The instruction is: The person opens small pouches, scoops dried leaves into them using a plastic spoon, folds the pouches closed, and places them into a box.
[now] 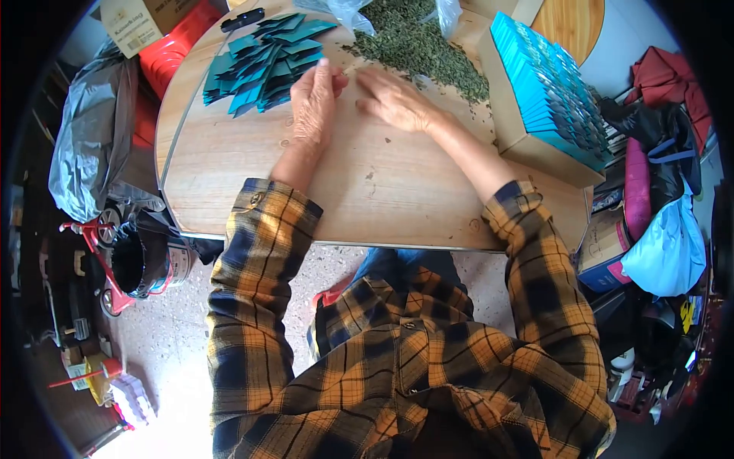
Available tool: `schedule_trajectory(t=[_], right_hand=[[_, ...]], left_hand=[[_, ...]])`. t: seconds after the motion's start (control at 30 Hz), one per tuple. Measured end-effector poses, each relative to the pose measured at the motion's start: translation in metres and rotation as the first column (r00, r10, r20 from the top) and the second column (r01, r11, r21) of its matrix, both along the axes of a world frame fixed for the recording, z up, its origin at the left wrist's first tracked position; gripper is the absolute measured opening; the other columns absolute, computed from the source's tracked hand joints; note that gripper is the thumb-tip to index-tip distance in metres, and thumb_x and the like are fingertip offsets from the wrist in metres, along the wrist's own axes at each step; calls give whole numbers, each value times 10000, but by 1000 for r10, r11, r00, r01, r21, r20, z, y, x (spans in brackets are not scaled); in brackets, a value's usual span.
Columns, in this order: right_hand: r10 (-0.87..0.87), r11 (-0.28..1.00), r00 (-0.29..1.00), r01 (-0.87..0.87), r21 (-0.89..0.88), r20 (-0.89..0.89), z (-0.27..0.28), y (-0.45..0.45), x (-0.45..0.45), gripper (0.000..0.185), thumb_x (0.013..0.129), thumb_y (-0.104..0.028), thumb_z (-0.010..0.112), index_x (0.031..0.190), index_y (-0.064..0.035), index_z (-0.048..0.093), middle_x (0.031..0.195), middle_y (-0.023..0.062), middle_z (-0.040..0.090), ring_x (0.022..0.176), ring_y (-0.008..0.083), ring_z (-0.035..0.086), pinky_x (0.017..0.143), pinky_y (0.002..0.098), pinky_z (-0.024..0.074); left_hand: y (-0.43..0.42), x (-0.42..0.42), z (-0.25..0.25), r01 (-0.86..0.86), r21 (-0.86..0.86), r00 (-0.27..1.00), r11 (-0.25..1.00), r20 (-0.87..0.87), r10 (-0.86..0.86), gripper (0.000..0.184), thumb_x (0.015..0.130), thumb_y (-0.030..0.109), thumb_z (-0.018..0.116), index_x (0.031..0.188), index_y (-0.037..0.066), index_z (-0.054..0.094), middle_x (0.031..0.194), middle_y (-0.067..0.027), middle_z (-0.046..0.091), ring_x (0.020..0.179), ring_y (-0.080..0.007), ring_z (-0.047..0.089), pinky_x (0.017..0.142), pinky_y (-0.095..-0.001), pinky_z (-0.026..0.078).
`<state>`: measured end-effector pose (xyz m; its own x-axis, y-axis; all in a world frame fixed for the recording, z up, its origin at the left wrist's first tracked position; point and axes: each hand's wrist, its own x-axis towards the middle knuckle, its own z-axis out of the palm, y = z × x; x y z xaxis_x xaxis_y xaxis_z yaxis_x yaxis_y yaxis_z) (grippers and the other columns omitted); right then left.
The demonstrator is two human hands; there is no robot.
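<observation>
My left hand [313, 101] rests over the wooden table [367, 187], just right of a heap of dark teal packets [267, 65]. Its fingers are curled in with the thumb on top; whatever they hold, if anything, is hidden. My right hand [394, 101] lies low over the wood, fingers stretched out and pointing toward the left hand. Close above it spreads a pile of dried green leaves [417, 46], with loose crumbs around its edge. To the right, a cardboard box [527, 141] holds rows of bright teal packets [547, 84] standing on edge.
A black pen-like object [242, 20] lies at the table's far left, and clear plastic [344, 11] sits by the leaves. Left of the table are a grey plastic bag [92, 130] and a black-lined bucket [141, 256]. A light blue bag [667, 249] hangs at the right.
</observation>
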<state>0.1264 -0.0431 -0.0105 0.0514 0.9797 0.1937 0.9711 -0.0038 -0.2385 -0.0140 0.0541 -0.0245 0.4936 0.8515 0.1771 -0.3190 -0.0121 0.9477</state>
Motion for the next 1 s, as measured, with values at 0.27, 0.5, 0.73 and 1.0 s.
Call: schedule_trajectory(t=[0.27,0.5,0.73,1.0], right_hand=[[108,886,893,113,449,-437,25,41,14,400,895,-167,618,1262,-28,537,1159,135,645,1043,246,624,909,350,480],[218,888,975,-181,423,-39,45,98,-11,350,814,-209,647,1102,-10,627,1158,192,609,1031,359,595,906,404,469],[134,978,990,-138,156,38,52,125,-21,398,780,-90,534,1165,-13,603,1091,236,629,1062,359,586,934,434,452],[-1,929,997,-25,370,72,50,95,-3,218,800,-100,544,925,-103,723,799,191,666,766,391,647,712,465,528]], left_hand=[[-9,7,-5,29,374,985,927,-170,38,219,864,173,594,871,-41,641,717,-123,648,662,-147,601,651,-328,489],[-14,6,-1,106,490,953,865,-298,52,184,840,168,616,888,-4,659,824,-195,673,792,-338,662,727,-405,498],[-16,6,2,121,495,940,861,-335,60,160,820,159,617,856,9,659,809,-173,678,783,-346,656,742,-427,500],[-19,2,9,-25,569,958,822,-220,182,126,782,140,645,815,18,641,787,-164,669,760,-329,659,715,-412,506]])
